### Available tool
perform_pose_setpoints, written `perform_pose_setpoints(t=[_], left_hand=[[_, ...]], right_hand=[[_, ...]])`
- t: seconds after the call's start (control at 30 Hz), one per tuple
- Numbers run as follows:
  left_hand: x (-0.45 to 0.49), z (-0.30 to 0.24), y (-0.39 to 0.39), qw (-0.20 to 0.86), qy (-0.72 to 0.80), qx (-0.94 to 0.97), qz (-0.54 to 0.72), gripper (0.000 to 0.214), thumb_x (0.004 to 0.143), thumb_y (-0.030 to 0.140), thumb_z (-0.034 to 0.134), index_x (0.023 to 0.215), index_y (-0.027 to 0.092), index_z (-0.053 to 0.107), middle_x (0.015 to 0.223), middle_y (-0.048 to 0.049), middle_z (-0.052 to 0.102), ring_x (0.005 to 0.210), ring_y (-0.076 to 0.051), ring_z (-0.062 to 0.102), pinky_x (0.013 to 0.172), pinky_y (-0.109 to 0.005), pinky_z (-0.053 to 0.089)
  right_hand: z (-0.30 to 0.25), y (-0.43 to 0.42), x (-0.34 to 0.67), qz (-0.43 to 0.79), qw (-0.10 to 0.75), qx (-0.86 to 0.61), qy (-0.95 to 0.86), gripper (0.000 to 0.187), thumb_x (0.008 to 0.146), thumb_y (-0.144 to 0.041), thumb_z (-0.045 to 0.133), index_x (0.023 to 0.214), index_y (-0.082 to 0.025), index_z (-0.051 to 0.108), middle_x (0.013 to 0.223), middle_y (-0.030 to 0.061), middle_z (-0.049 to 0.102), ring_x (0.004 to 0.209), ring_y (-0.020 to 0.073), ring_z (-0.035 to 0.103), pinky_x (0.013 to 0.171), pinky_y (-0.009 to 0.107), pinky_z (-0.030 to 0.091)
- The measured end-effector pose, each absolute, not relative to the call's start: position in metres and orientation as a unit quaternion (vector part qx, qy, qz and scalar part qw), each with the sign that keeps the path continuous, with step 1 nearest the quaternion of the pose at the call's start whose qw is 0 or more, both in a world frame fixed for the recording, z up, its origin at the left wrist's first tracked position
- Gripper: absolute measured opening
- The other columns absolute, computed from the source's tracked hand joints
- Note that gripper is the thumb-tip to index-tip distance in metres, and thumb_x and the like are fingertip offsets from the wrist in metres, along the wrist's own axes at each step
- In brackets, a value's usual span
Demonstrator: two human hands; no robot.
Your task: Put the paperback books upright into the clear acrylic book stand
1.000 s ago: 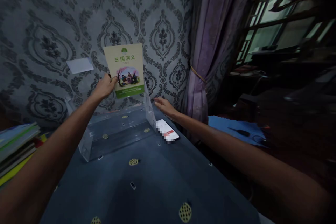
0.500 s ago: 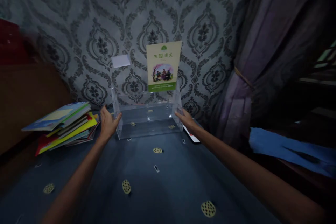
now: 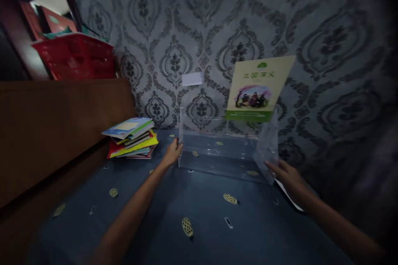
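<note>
A clear plastic book rack (image 3: 217, 163) stands on the blue patterned cloth against the wall. My left hand (image 3: 172, 153) grips its left side panel, with the thumb at the front edge. At the opposite panel, my right hand (image 3: 287, 176) has its fingertips against the clear plastic; part of its grip is hidden. Leaning upright at the rack's back right is a cream and green book (image 3: 256, 91) with an illustrated cover. A small white label (image 3: 192, 78) shows at the upper left of the rack.
Left of the rack lies an uneven stack of books (image 3: 133, 138). Beyond it are a brown wooden board (image 3: 62, 120) and a red plastic basket (image 3: 77, 56). A white-edged flat object (image 3: 290, 196) lies partly under my right forearm. Patterned wallpaper (image 3: 205, 29) rises behind.
My view has swung left, so the rack and hands appear further right and more of the red basket shows. Both hands stay at the rack's sides.
</note>
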State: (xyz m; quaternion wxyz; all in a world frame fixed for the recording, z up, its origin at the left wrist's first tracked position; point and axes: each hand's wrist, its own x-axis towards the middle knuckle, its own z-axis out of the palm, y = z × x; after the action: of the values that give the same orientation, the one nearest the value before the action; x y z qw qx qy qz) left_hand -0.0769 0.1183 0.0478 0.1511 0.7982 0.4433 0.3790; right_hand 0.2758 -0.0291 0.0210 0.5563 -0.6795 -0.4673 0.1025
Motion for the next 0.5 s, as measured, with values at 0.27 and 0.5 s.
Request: perform_pose_setpoints(t=[0.27, 0.5], left_hand=[[-0.196, 0.13, 0.1, -0.049, 0.479, 0.808, 0.341, 0.035, 0.086, 0.024, 0.061, 0.12, 0.018, 0.058, 0.138, -0.019, 0.051, 0.137, -0.035, 0.036, 0.112, -0.056, 0.024], [-0.28, 0.163, 0.097, -0.175, 0.614, 0.769, 0.045, 0.035, 0.087, 0.024, 0.057, 0.121, 0.015, 0.059, 0.122, -0.0212, 0.065, 0.115, -0.037, 0.06, 0.095, -0.053, 0.043]], right_hand=[[0.001, -0.095, 0.2, -0.136, 0.56, -0.64, -0.508, 0.048, 0.084, -0.052, 0.047, 0.128, -0.036, 0.052, 0.132, 0.0138, 0.057, 0.123, 0.0397, 0.054, 0.099, 0.061, 0.046], [-0.018, -0.126, 0.149, -0.065, 0.505, -0.563, -0.651, 0.031, 0.086, -0.041, 0.051, 0.113, -0.036, 0.066, 0.123, 0.0084, 0.066, 0.112, 0.0332, 0.064, 0.09, 0.054, 0.056]])
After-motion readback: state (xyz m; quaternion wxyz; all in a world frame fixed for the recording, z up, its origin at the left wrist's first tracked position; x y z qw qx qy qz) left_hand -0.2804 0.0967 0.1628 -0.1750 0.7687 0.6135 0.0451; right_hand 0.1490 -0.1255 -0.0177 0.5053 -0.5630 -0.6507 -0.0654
